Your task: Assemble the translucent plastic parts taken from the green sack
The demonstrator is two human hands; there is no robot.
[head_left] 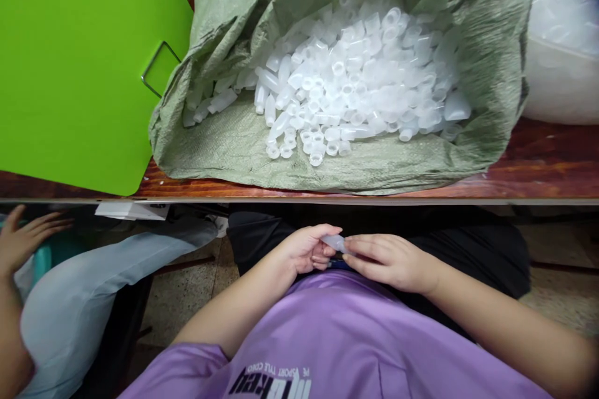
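My left hand (306,249) and my right hand (390,260) meet in my lap, below the table edge, above my purple shirt. Between their fingertips they pinch one small translucent plastic bottle (336,242), lying sideways. Both hands have fingers closed on it. On the table ahead lies a green woven sack (243,137), open and spread wide, holding a heap of several similar small clear plastic bottles (355,75).
A bright green board (70,62) with a metal handle (159,68) lies at the table's left. A white plastic bag (566,37) stands at the right. Another person's hand (25,240) and light-trousered leg (107,287) are at the lower left. The wooden table edge (299,199) crosses the view.
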